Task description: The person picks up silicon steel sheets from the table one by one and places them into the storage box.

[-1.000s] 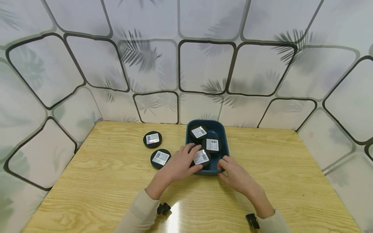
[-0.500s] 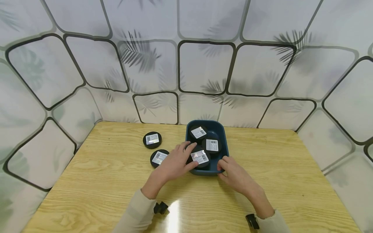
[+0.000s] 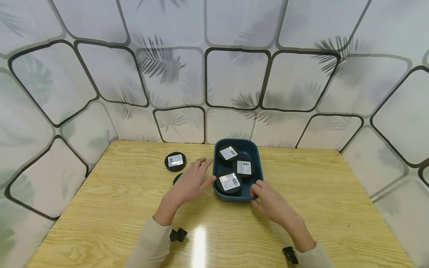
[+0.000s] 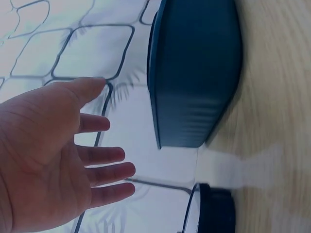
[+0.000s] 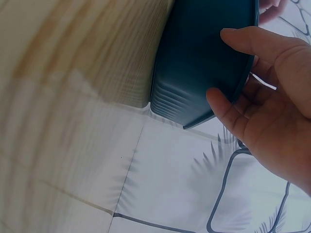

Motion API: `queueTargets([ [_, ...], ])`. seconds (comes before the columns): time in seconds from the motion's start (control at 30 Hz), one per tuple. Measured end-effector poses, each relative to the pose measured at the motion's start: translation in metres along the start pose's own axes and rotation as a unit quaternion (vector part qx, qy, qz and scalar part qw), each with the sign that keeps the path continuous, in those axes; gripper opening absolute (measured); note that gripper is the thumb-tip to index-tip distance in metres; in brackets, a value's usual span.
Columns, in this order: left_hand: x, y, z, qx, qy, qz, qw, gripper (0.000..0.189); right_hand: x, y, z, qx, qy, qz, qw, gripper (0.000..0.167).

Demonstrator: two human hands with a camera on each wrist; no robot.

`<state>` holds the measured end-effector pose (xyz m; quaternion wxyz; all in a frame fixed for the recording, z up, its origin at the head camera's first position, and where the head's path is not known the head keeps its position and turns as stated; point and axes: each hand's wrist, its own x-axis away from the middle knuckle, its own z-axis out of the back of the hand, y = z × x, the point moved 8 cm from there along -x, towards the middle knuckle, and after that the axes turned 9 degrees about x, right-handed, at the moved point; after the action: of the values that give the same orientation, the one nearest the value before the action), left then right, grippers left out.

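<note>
In the head view a dark blue plastic bin (image 3: 247,185) holds three flat round black containers with white labels: one at the back (image 3: 229,152), one in the middle (image 3: 244,167) and one at the front left (image 3: 229,183). Just outside the bin's left wall is my left hand (image 3: 186,185), fingers extended and nothing in them; its palm (image 4: 43,160) shows in the left wrist view. My right hand (image 3: 272,201) grips the bin's near right corner, thumb (image 5: 238,41) on the outer wall and other fingers over the rim.
Left of the bin, another labelled black container (image 3: 175,161) lies on the wooden table (image 3: 321,208). A further one (image 3: 177,178) is mostly hidden behind my left hand. A patterned wall covering (image 3: 234,82) rises along the table's back edge.
My left hand has let go of the front-left container and drawn back leftward out of the bin, now covering much of a container on the table. The right hand stays at the bin's corner.
</note>
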<state>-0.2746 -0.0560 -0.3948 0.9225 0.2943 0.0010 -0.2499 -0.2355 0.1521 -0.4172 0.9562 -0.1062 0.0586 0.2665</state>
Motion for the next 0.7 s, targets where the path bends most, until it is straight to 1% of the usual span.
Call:
queueTargets([
  [0.17,0.003,-0.010,0.010,-0.006,0.016,-0.003,0.9999,0.058,0.000,-0.001,0.001,0.001,0.003,0.004,1.0000,0.024],
  [0.3,0.006,-0.017,0.014,-0.022,0.020,0.002,0.9996,0.058,0.000,-0.001,0.002,0.003,0.005,0.005,1.0000,0.024],
  [0.5,0.009,-0.024,0.015,-0.057,0.015,0.018,0.9981,0.059,0.000,-0.001,0.001,0.001,0.001,0.005,1.0000,0.023],
  [0.7,0.012,-0.028,0.015,-0.076,0.016,0.040,0.9962,0.060,0.000,-0.001,0.001,-0.002,-0.003,0.005,1.0000,0.024],
])
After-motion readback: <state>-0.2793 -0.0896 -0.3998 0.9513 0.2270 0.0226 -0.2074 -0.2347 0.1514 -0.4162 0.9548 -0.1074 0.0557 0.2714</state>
